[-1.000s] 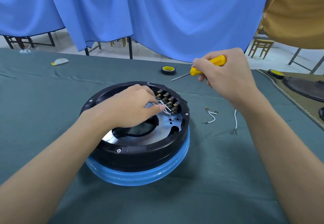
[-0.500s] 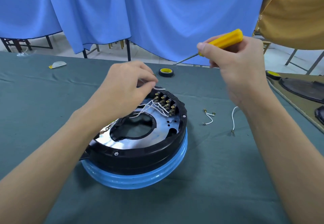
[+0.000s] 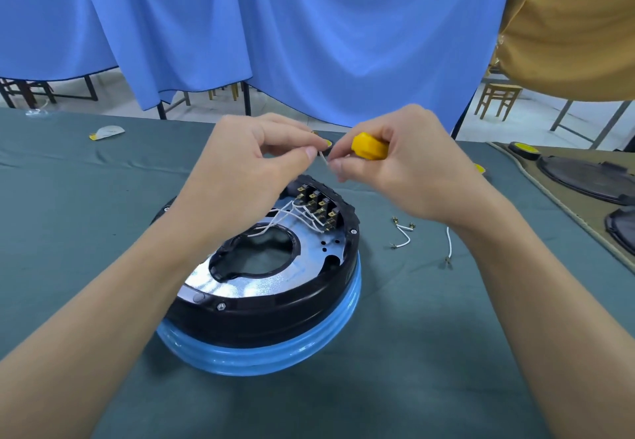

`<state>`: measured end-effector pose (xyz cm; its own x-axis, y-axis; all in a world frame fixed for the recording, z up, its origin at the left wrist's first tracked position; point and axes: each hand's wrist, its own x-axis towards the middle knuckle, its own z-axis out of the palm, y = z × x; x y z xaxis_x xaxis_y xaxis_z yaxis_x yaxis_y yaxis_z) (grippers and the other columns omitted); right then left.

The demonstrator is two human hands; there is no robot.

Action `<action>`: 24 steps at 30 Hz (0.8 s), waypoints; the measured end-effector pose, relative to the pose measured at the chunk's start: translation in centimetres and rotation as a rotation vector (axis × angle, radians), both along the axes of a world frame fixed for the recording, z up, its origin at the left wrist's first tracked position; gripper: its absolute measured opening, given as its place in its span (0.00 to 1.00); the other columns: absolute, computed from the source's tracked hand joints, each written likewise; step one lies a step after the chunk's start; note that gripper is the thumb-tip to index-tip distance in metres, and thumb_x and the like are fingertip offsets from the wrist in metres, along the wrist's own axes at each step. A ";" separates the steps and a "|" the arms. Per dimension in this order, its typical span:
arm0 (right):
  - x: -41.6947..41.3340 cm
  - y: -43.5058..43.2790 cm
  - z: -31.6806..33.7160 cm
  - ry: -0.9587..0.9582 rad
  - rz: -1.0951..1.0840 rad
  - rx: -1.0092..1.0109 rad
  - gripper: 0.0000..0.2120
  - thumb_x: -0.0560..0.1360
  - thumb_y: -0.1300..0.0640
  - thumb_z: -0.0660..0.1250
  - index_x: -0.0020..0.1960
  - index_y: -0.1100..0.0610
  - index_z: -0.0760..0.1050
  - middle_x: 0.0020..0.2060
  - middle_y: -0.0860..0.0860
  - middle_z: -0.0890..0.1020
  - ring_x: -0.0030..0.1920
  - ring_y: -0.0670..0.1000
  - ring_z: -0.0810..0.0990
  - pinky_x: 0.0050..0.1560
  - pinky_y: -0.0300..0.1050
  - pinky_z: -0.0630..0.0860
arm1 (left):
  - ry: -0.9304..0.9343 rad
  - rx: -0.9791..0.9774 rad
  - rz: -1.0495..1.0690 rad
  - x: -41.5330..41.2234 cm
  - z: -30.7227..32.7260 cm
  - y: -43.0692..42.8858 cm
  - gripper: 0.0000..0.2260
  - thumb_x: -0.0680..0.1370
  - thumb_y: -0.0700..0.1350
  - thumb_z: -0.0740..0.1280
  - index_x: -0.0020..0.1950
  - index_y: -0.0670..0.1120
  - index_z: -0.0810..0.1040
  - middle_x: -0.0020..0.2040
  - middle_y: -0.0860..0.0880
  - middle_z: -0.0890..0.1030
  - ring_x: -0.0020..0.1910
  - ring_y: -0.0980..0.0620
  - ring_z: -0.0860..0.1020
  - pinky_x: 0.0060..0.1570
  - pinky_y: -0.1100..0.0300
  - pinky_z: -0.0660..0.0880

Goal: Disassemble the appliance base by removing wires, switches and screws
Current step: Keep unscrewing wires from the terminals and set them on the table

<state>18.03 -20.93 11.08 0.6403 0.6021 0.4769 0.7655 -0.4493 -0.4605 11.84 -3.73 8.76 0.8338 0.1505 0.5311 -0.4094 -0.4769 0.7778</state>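
The round appliance base (image 3: 275, 311) lies upside down on the table, black rim over a blue ring, with a shiny metal plate inside. A row of switches (image 3: 319, 206) with brass terminals sits at its far edge, and several white wires (image 3: 285, 217) run from them. My left hand (image 3: 251, 163) hovers above the switches, pinching the end of a short white wire (image 3: 323, 158). My right hand (image 3: 395, 163) holds a yellow-handled screwdriver (image 3: 369, 146) and its fingertips also touch that wire. The screwdriver's shaft is hidden.
Loose white wires (image 3: 403, 235) with brass ends lie on the green cloth (image 3: 86, 232) right of the base, one more wire (image 3: 449, 244) beside my right wrist. Black parts (image 3: 584, 177) rest on a tan mat at far right. A scrap (image 3: 106, 132) lies far left. Blue curtains hang behind.
My left hand lifted from the switches, pulling a white wire up. My right hand swung the screwdriver in and came left to meet the left hand above the base.
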 end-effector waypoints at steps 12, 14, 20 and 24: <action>5.2 -2.1 -5.1 0.286 -0.396 -0.408 0.04 0.69 0.56 0.74 0.36 0.53 0.84 0.36 0.53 0.84 0.34 0.45 0.74 0.29 0.38 0.67 | 0.278 0.829 -0.010 -0.1 -3.2 -2.5 0.19 0.79 0.59 0.57 0.65 0.53 0.77 0.63 0.55 0.76 0.63 0.52 0.70 0.65 0.53 0.66; 5.5 -1.9 -6.6 0.377 -0.458 -0.409 0.01 0.67 0.58 0.75 0.36 0.55 0.84 0.37 0.55 0.84 0.36 0.48 0.75 0.30 0.39 0.69 | 0.326 0.868 0.004 0.0 -3.7 -2.5 0.21 0.80 0.60 0.55 0.70 0.53 0.71 0.67 0.55 0.73 0.66 0.53 0.67 0.67 0.55 0.64; 5.6 -1.3 -7.1 0.493 -0.470 -0.227 0.08 0.70 0.59 0.71 0.33 0.55 0.84 0.35 0.51 0.85 0.39 0.46 0.76 0.32 0.38 0.68 | 0.326 0.893 0.001 -0.1 -3.6 -2.5 0.22 0.80 0.60 0.54 0.67 0.50 0.74 0.65 0.54 0.74 0.66 0.53 0.67 0.65 0.54 0.65; 5.2 -0.6 -7.5 0.501 -0.473 -0.197 0.09 0.71 0.58 0.68 0.33 0.57 0.82 0.36 0.54 0.85 0.36 0.50 0.76 0.33 0.41 0.72 | 0.319 0.876 -0.020 -0.1 -3.8 -2.4 0.21 0.81 0.59 0.54 0.69 0.51 0.73 0.67 0.53 0.73 0.67 0.54 0.65 0.64 0.58 0.61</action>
